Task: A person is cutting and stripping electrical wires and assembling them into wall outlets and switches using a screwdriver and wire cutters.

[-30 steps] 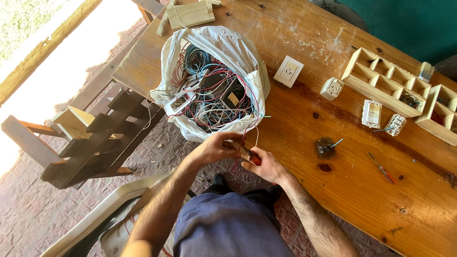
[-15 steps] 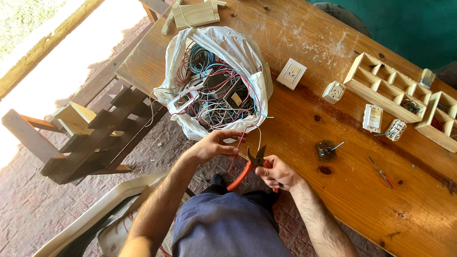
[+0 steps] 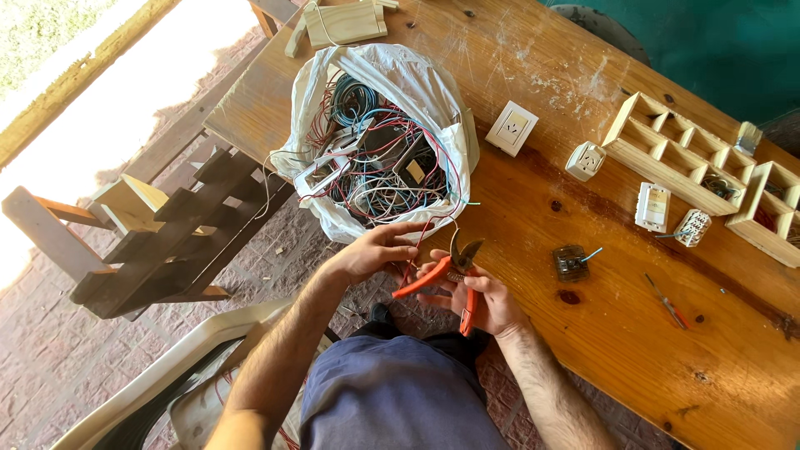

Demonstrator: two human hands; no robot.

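My right hand (image 3: 483, 298) holds orange-handled cutting pliers (image 3: 450, 273) at the near edge of the wooden table (image 3: 633, 333), jaws spread and pointing up. My left hand (image 3: 377, 250) pinches a thin red wire (image 3: 425, 229) that runs out of the white plastic bag (image 3: 433, 100) just beyond it. The bag is full of tangled wires (image 3: 367, 158) in red, blue, white and black. Both hands are close together, just in front of the bag, above my lap.
On the table lie a white wall socket plate (image 3: 511, 127), a small white socket (image 3: 584, 160), a white switch (image 3: 652, 207), a dark metal part (image 3: 570, 262), a small screwdriver (image 3: 667, 301) and wooden compartment trays (image 3: 675, 150). A dark wooden slatted frame (image 3: 167, 242) stands at the left.
The pliers have come into view and their handles have spread apart in my right hand. My left hand has shifted slightly along the red wire by the bag.
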